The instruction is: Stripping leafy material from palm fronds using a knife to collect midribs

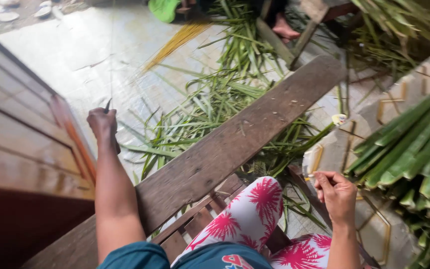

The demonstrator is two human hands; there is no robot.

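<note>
My left hand is stretched out to the left, closed around a small dark-handled knife. A thin leaf rib runs straight up from that hand. My right hand is low at the right, fingers pinched on the end of a thin strip, close to a bundle of long green palm leaves. A dark wooden plank runs slantwise between my hands, above my knee in red-and-white patterned cloth.
Cut green leaf strips litter the pale floor. A bundle of yellow ribs lies farther off. A wooden door stands at the left. Another person's foot and a wooden stool leg are at the top.
</note>
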